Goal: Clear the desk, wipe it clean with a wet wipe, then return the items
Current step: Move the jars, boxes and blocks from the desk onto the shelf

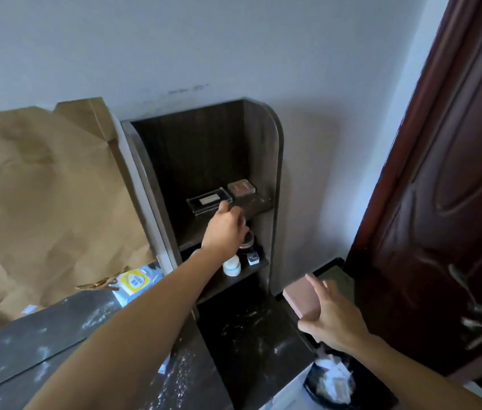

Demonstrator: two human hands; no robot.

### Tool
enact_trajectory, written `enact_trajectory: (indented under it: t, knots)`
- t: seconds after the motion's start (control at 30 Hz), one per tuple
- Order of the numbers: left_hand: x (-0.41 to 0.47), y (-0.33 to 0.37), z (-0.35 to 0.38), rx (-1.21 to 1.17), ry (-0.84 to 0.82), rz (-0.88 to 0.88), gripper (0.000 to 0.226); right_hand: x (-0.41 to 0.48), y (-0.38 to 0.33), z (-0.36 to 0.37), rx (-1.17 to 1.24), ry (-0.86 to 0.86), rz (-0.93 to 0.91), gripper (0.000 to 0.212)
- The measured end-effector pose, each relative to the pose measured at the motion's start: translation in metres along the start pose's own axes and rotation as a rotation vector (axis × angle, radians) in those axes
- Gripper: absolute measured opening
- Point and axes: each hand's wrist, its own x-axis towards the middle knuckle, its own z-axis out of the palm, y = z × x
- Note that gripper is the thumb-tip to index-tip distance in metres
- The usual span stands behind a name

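The dark desk (251, 335) carries a shelf unit (266, 161) against the wall. My left hand (225, 229) reaches into the unit, one fingertip on the front edge of a clear flat case (208, 199) lying on the upper shelf; its other fingers curl downward. A brown compact (241, 187) lies behind the case. On the lower shelf stand a round brown jar (248, 241), a white jar (231, 266) and a small black and white box (253, 257). My right hand (334, 318) grips a pink box (300, 300) at the desk's right edge.
Crumpled brown paper (41, 196) leans against the wall on the left. A wipe pack with a yellow label (136, 281) lies at its foot. A black bin (331, 380) with white wipes inside stands below the desk's right corner. A dark red door (447, 173) is close on the right.
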Motion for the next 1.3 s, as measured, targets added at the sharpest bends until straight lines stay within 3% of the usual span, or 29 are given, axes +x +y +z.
enact_trajectory:
  t: [0.23, 0.47, 0.67, 0.9, 1.03, 1.17, 1.3]
  knots:
    - [0.073, -0.002, 0.03, -0.001, -0.005, 0.012, 0.042, 0.04, 0.013, -0.011, -0.005, -0.008, -0.047, 0.093]
    - [0.092, -0.011, 0.047, -0.066, 0.024, 0.065, 0.029, 0.083, 0.015, -0.016, 0.056, -0.006, -0.048, 0.096]
    - [0.052, -0.02, 0.024, 0.018, 0.206, 0.117, 0.023, 0.114, -0.002, -0.025, 0.099, 0.019, -0.148, 0.097]
    - [-0.026, -0.032, 0.001, 0.074, 0.31, -0.071, 0.016, 0.14, -0.04, -0.029, 0.123, -0.052, -0.416, 0.093]
    - [-0.06, -0.043, -0.01, 0.116, 0.37, -0.293, 0.014, 0.15, -0.074, -0.03, 0.176, -0.055, -0.573, 0.089]
    - [-0.082, -0.055, -0.02, 0.134, 0.412, -0.512, 0.015, 0.171, -0.128, -0.032, 0.214, -0.026, -0.638, 0.084]
    - [-0.088, -0.065, -0.03, 0.137, 0.366, -0.57, 0.024, 0.189, -0.184, -0.028, 0.204, -0.133, -0.614, 0.079]
